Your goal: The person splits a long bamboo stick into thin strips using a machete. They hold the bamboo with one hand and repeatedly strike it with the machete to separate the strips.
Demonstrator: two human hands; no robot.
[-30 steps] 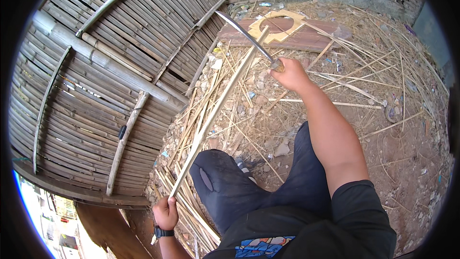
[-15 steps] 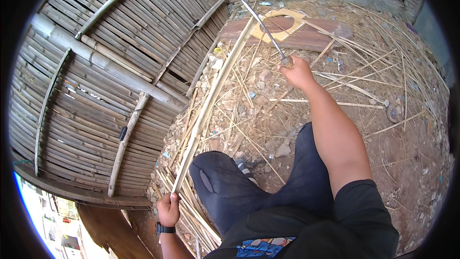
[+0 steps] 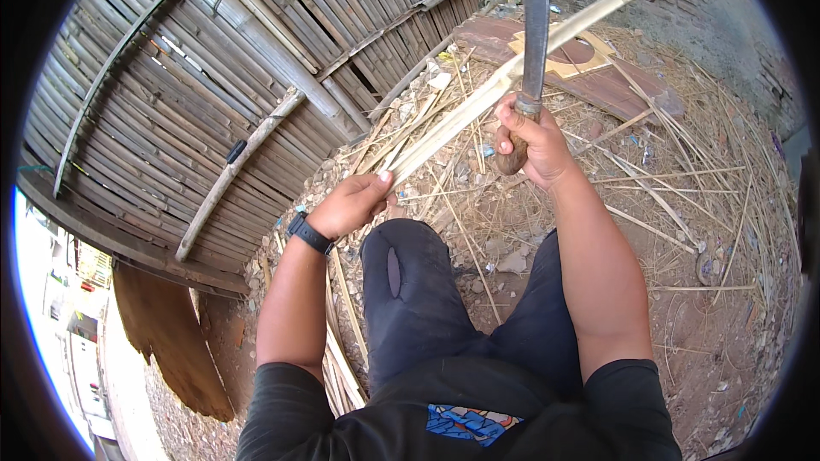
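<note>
Viewed remotely through the head camera, I record both hands in use. The left hand (image 3: 348,205) has its fingers closed on the near end of a pale split-bamboo strip (image 3: 453,125), thumb laid along the top. The strip is held off the ground, slanting from that hand toward the far right, its far end showing against the brick wall (image 3: 653,4). The right hand (image 3: 544,147) has its fingers wrapped around the wooden handle of a machete (image 3: 535,26), the blade pointing to the far side. I note that the blade crosses in front of the strip; whether the two touch I cannot tell. A dark wristwatch (image 3: 310,233) is worn on the left wrist. Both hands are beyond the knees, which are covered by dark trousers (image 3: 410,307). On the far ground I find a brown board (image 3: 641,90) carrying a yellow frame (image 3: 604,53) with a round opening. Thin loose strips (image 3: 666,169) lie scattered over dry straw to the right, and a bundle of similar slats (image 3: 340,371) lies just left of the near legs. A bamboo-slat wall (image 3: 141,141) stands along the left side.
</note>
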